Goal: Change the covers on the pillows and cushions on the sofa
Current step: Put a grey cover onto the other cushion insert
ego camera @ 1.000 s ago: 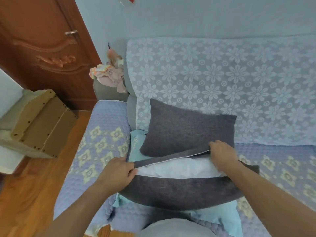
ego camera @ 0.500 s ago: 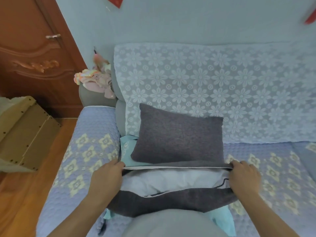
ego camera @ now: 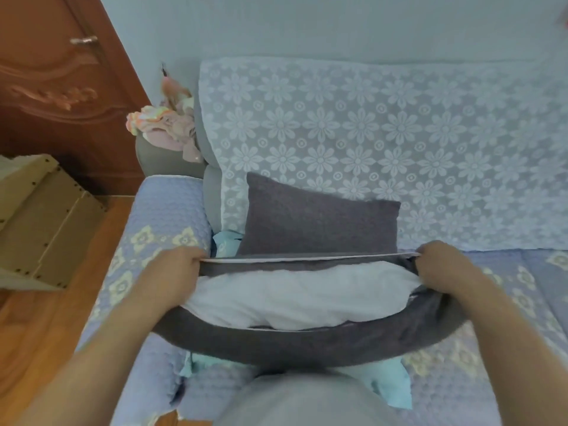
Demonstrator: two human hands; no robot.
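Light's pretty soft and even in here, kinda cool and bluish, no hard shadows anywhere and I honestly can't tell where it's coming from. Only a faint shade sits under the dark grey fabric cushion cover near the front. The white inner pillow is the brightest patch but not blown out. Everything looks a bit smeary, low detail. The carved reddish wooden door on the far left is blurred, and its metal handle catches a small glint. Wide lens bends the edges, and the forearms stretch huge in the near corners.
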